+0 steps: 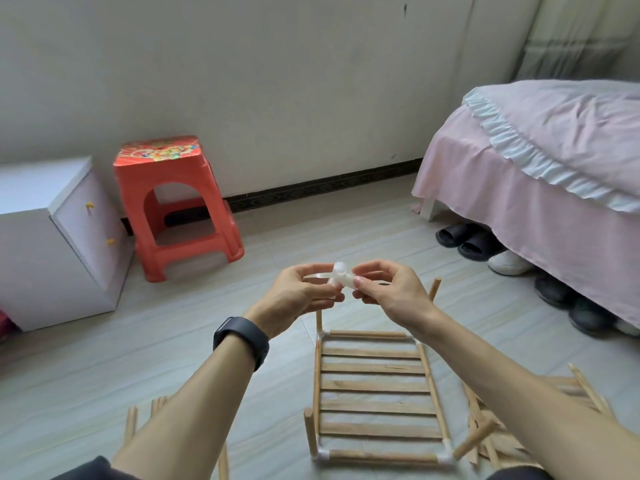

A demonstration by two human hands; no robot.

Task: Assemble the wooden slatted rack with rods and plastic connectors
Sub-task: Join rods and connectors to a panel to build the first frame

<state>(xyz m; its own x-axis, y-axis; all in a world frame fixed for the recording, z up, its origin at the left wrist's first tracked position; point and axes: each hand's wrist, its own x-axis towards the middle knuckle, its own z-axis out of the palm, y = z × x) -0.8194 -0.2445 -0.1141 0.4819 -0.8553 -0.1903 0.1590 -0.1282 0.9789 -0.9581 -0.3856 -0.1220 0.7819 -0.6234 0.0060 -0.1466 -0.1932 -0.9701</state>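
One connector point(341, 276) pinched level, left hand point(294, 299), right hand point(391, 292), stub upward

Views: one, the head camera.
Position: on the person's head, above the floor point(104, 358) and behind both forearms, which enter from the bottom edge.
Direction: forward and down, toward the wall point(277, 81) across the room.
Nearness: close to the left hand point(294, 296) and the right hand point(391, 292), which pinch a plastic connector point(341, 277) near the middle of the frame; the rack point(374, 393) lies on the floor just below them, also near.
Field: wide angle; it takes in the cabinet point(52, 244) at the left edge, the stool point(173, 209) beside it and the bed point(536, 168) at the right edge.
Tilt: the lower edge of the wall runs slanted, higher at the right.
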